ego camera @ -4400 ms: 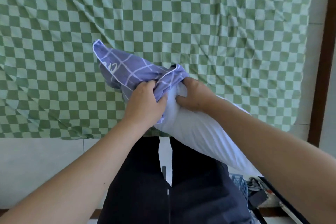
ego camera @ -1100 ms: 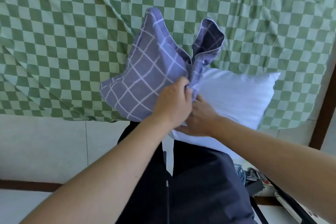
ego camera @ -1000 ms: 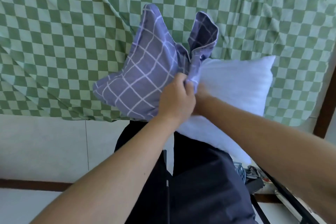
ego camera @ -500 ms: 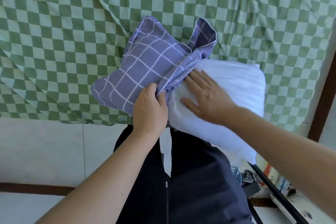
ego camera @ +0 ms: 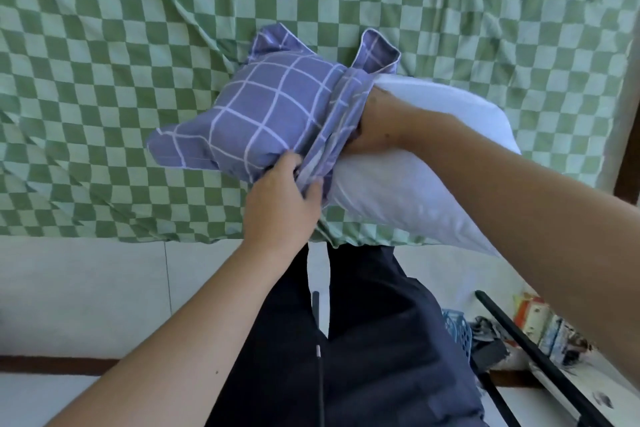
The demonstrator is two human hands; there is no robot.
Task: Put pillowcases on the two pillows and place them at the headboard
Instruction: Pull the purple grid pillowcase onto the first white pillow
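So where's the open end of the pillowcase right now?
Mid-frame in the head view, bunched around the white pillow, pinched by the left hand; the right hand reaches inside the pillowcase.

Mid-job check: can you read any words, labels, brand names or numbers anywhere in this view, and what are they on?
No readable text.
Purple white-grid pillowcase: pattern only.
Plain white pillow: no label in view.
Green checked bedsheet: pattern only.
Colourful packages at lower right: print may be there, too blurred to read.
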